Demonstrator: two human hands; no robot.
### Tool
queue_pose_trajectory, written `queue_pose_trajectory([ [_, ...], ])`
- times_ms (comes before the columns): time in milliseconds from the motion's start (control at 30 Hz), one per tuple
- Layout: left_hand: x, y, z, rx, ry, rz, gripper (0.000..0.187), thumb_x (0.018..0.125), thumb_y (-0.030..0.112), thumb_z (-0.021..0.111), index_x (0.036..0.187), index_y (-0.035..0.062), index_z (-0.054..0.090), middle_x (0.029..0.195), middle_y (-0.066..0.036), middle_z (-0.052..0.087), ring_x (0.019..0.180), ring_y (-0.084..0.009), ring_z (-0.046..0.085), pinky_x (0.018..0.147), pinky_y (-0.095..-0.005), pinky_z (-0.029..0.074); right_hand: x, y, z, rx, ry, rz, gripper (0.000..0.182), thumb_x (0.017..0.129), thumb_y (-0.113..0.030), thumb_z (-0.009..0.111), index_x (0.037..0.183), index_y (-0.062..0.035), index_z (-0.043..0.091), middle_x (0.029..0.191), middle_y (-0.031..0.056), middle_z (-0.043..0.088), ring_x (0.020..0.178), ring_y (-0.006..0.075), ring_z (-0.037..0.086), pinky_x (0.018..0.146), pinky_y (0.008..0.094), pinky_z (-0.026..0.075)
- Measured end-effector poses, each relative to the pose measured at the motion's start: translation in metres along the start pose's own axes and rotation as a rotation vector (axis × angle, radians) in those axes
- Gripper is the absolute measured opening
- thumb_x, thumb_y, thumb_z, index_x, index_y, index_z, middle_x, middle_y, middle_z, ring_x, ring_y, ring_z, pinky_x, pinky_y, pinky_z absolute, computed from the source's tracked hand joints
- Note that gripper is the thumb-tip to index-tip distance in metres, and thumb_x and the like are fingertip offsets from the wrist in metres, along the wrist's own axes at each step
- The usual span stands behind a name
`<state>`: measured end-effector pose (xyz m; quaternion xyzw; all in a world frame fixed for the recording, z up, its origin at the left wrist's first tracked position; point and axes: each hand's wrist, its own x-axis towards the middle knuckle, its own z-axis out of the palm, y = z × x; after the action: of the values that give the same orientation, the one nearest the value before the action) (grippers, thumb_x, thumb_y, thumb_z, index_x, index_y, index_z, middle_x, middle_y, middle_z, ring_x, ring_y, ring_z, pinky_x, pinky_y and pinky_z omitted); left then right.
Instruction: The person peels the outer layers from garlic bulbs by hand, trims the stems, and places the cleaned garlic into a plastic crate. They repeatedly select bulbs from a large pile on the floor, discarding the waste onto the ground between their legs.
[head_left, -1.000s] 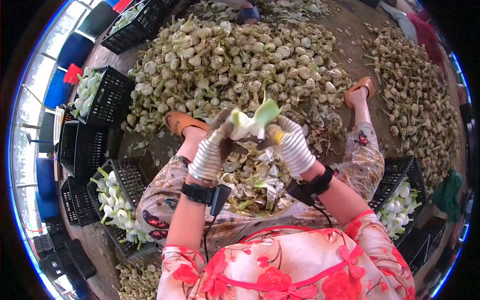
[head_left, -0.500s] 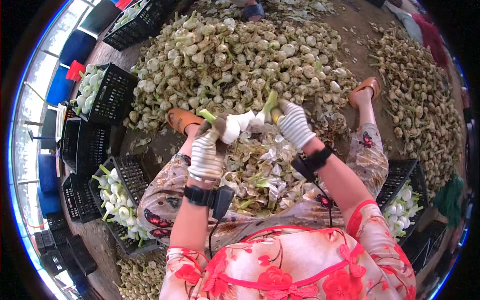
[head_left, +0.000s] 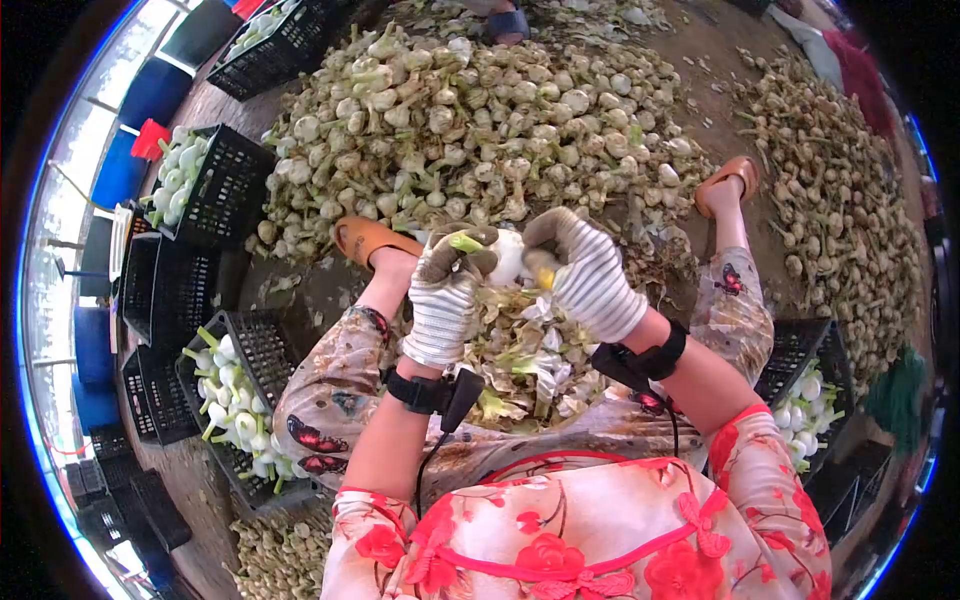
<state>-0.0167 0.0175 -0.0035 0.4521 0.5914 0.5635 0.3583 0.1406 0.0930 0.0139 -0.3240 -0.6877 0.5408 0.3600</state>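
Over the peelings, my left hand [head_left: 450,295], in a striped glove with dark palm, is closed around a white garlic bulb [head_left: 508,258]. The bulb's cut green stem [head_left: 465,243] pokes out between the fingers. Gloved the same way, my right hand [head_left: 585,270] is closed at the bulb's right side, its fingertips touching or nearly touching it. A small yellow thing [head_left: 545,278] shows at its fingers; what it is I cannot make out. Beneath both hands lies a heap of garlic skins and leaf scraps [head_left: 530,350], between my legs.
A large pile of unpeeled garlic [head_left: 480,130] lies ahead, another pile [head_left: 840,190] to the right. Black crates of peeled garlic stand at left [head_left: 265,350], far left [head_left: 225,190] and right [head_left: 785,360]. Another person's foot [head_left: 508,25] shows at the top.
The white skin strip and green stalk stretched between my hands are no longer seen there. My right hand has come back against the bulb; my left hand has moved slightly right.
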Motion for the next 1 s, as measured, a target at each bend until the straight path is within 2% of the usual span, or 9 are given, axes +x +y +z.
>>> queue_pose_trajectory([
  [233,0.003,-0.038,-0.005,-1.227,0.119,-0.582,0.032,0.084,0.022,0.057,0.11,0.0034,0.052,0.106,-0.01,0.058,0.096,-0.0202,0.057,0.082,-0.0321,0.049,-0.041,0.061,0.015,0.236,-0.452,0.62,0.007,0.077,0.003,0.054,0.074,-0.0028,0.057,0.076,0.0018,0.06,0.068,0.0087,0.053,0.063,0.0261,0.046],
  [267,0.005,-0.024,-0.006,-1.277,0.061,-0.632,0.033,0.084,0.024,0.057,0.11,0.004,0.052,0.11,-0.009,0.056,0.099,-0.0216,0.055,0.085,-0.0355,0.048,-0.042,0.03,0.001,-0.184,-0.905,0.09,0.006,0.074,-0.006,0.062,0.076,-0.0024,0.058,0.076,0.001,0.061,0.069,0.0083,0.053,0.065,0.0262,0.045],
  [300,0.005,-0.03,-0.008,-1.286,0.091,-0.586,0.033,0.085,0.025,0.055,0.11,0.0034,0.052,0.11,-0.009,0.056,0.099,-0.0225,0.055,0.086,-0.0359,0.048,-0.037,-0.012,-0.012,0.079,-0.986,0.22,0.015,0.07,-0.011,0.066,0.079,-0.0001,0.061,0.073,0.0043,0.061,0.067,0.0114,0.057,0.064,0.0276,0.047],
  [433,0.005,-0.047,-0.014,-1.385,0.157,-0.627,0.031,0.087,0.024,0.05,0.111,0.0032,0.052,0.106,-0.009,0.058,0.097,-0.0223,0.056,0.082,-0.038,0.05,-0.027,-0.003,-0.069,1.092,-0.508,0.52,0.028,0.071,-0.023,0.066,0.086,-0.0008,0.059,0.081,0.0063,0.061,0.076,0.013,0.058,0.066,0.0259,0.046],
  [467,0.004,-0.049,-0.013,-1.394,0.154,-0.592,0.031,0.087,0.025,0.05,0.11,0.0034,0.052,0.105,-0.009,0.058,0.096,-0.0222,0.056,0.081,-0.0387,0.05,-0.017,-0.023,-0.069,0.099,-0.524,0.316,0.032,0.071,-0.026,0.065,0.091,-0.0005,0.059,0.085,0.005,0.063,0.078,0.0154,0.059,0.068,0.0298,0.047],
  [567,-0.014,-0.043,-0.05,-1.489,0.211,-0.397,0.03,0.087,0.026,0.049,0.107,0.0048,0.053,0.102,-0.009,0.059,0.091,-0.0219,0.058,0.08,-0.0406,0.051,-0.022,0.049,-0.033,-0.926,-0.566,0.15,0.028,0.076,-0.014,0.056,0.101,-0.0022,0.059,0.081,0.0167,0.061,0.075,0.02,0.061,0.07,0.0329,0.047],
  [633,-0.017,-0.028,-0.084,-1.36,0.674,-0.463,0.031,0.087,0.029,0.046,0.106,0.0061,0.054,0.1,-0.008,0.061,0.087,-0.0237,0.059,0.079,-0.04,0.051,-0.024,0.079,-0.033,-0.044,-0.434,0.687,0.025,0.079,-0.004,0.052,0.103,-0.0046,0.058,0.072,0.0073,0.063,0.059,0.013,0.058,0.051,0.0279,0.046],
  [867,-0.097,-0.01,-0.288,-0.049,0.965,0.25,0.029,0.087,0.021,0.044,0.11,0.0041,0.05,0.105,-0.01,0.058,0.094,-0.021,0.055,0.081,-0.0374,0.047,-0.016,0.097,-0.015,-0.408,-0.556,0.61,0.027,0.077,-0.016,0.059,0.098,-0.0003,0.06,0.072,0.0069,0.062,0.059,0.0118,0.055,0.054,0.0265,0.046],
  [1000,-0.081,-0.019,-0.311,-0.99,1.355,0.051,0.032,0.083,0.033,0.05,0.096,0.005,0.06,0.086,-0.012,0.062,0.078,-0.0245,0.059,0.07,-0.0358,0.048,-0.024,0.162,-0.048,-0.608,-0.446,0.286,0.031,0.075,-0.025,0.06,0.093,0.0013,0.061,0.082,0.019,0.062,0.074,0.023,0.06,0.068,0.0325,0.046],
])
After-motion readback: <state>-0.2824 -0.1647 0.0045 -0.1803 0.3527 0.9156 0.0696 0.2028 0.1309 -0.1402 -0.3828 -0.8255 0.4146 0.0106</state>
